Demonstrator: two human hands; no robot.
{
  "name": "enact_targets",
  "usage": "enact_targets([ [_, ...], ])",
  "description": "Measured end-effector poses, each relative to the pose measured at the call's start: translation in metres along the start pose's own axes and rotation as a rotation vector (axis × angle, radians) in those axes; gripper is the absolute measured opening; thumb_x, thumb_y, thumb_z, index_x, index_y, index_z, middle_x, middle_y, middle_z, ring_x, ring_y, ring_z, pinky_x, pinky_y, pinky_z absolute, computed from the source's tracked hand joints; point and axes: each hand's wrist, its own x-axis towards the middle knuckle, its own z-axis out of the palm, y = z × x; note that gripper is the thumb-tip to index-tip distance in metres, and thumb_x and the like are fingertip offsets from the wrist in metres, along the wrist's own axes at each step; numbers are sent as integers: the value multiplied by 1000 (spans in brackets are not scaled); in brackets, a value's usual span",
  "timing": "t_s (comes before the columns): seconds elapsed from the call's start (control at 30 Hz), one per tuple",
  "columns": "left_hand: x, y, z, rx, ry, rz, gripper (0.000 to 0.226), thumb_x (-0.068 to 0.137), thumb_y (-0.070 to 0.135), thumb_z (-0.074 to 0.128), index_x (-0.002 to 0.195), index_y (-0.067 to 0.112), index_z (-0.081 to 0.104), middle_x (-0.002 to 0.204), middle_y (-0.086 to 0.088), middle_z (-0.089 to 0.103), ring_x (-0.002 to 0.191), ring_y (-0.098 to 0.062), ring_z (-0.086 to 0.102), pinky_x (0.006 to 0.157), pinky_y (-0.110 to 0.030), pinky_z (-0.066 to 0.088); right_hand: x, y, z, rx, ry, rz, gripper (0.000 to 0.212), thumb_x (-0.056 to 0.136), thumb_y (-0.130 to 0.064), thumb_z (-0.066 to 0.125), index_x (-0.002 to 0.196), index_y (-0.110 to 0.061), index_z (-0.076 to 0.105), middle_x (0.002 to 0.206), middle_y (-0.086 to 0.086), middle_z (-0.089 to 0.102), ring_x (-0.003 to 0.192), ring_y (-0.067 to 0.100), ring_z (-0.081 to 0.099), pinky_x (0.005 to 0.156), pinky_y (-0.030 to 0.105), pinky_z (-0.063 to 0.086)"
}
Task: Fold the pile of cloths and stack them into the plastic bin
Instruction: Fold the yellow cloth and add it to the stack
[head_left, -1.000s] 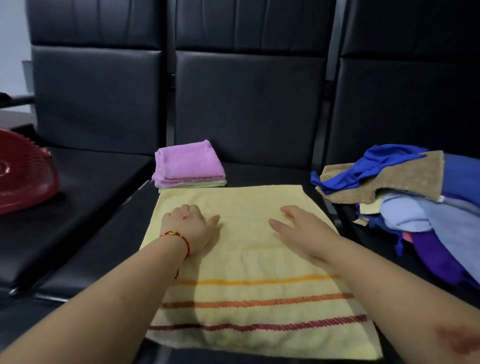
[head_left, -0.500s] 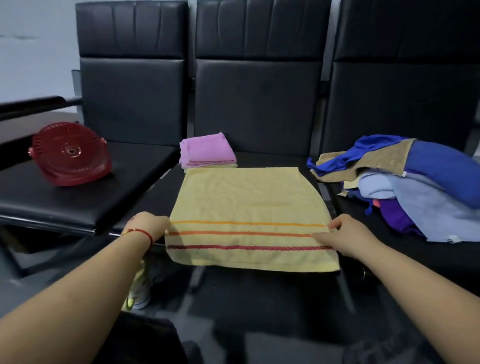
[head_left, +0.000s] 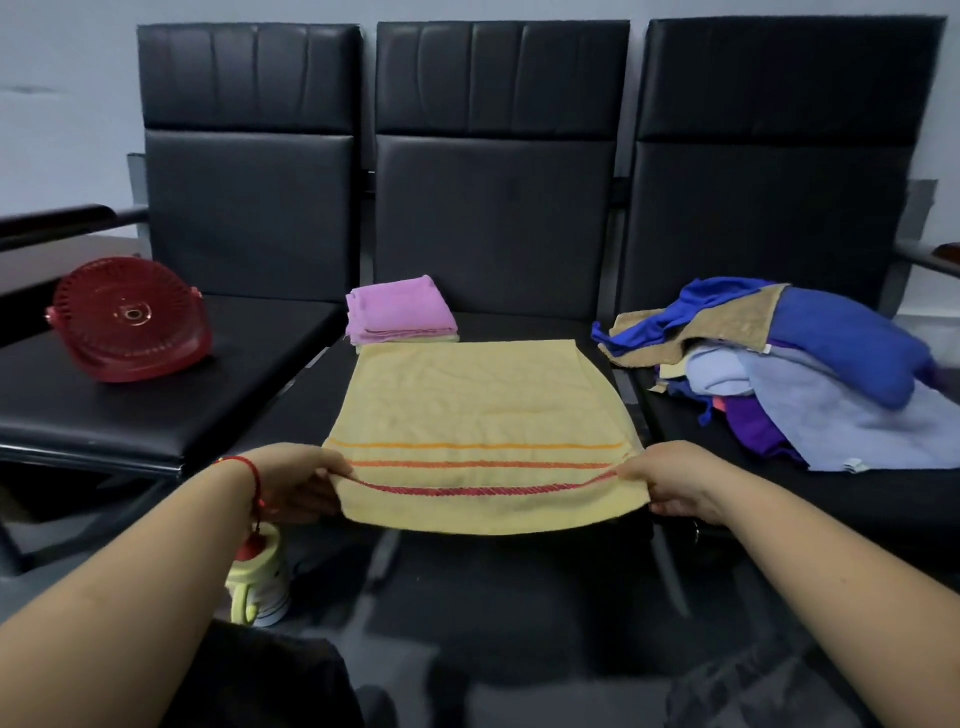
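Observation:
A yellow towel with orange and red stripes lies spread on the middle black seat, its near edge hanging over the front. My left hand pinches the towel's near left edge at the red stripe. My right hand pinches the near right edge at the same stripe, and the edge is lifted slightly. A folded pink cloth sits on a small stack behind the towel. A loose pile of blue, tan, lilac and purple cloths covers the right seat. A red plastic bin lies tipped on the left seat.
Three black padded chairs stand in a row against a pale wall. A yellow-green bottle with a red cap stands on the floor under my left wrist. An armrest juts out at far left.
Both hands left the towel's middle, moved back to its near corners and took hold of them. The near edge has since risen a little. The view pulled back and up.

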Motion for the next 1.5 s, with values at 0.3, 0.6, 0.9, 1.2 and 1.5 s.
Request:
enact_targets([
  [0.3, -20, 0, -4, -38, -367, -13, 29, 66, 9, 78, 94, 5, 71, 78, -8, 66, 56, -14, 62, 51, -24, 53, 7, 0, -8, 185, -26, 26, 12, 96, -6, 50, 87, -5, 57, 64, 5, 51, 48, 8, 45, 35, 14, 37],
  [0.6, -17, 43, 18, -692, -98, 603, 19, 98, 14, 41, 93, 13, 59, 60, 2, 57, 45, -2, 52, 43, -14, 43, 9, -37, -22, 837, 65, -381, 20, 99, -8, 44, 89, -18, 58, 69, -3, 55, 46, 1, 44, 43, 11, 41],
  [0.9, -2, 31, 35, 18, -337, 38, 13, 94, 20, 55, 99, 9, 62, 72, -4, 66, 53, -7, 62, 44, -12, 43, 50, -4, -11, 344, 117, 52, 14, 91, 0, 56, 78, -6, 54, 62, 3, 47, 53, 8, 42, 31, 11, 35],
  [1.2, 3, 9, 35, 90, -172, -66, 16, 91, 18, 58, 92, 2, 61, 79, -14, 62, 75, -25, 57, 83, -38, 48, 57, 4, -16, 154, 204, -7, 16, 96, -10, 52, 108, -3, 58, 78, 8, 56, 60, 12, 52, 35, 13, 45],
  [1.5, -12, -6, 39, -160, -224, 204, 22, 84, 19, 62, 101, 6, 63, 88, -7, 69, 73, -16, 64, 60, -24, 55, 47, 2, -13, 142, 179, -40, 14, 98, -12, 49, 108, -6, 56, 81, 8, 58, 65, 13, 55, 37, 13, 46],
])
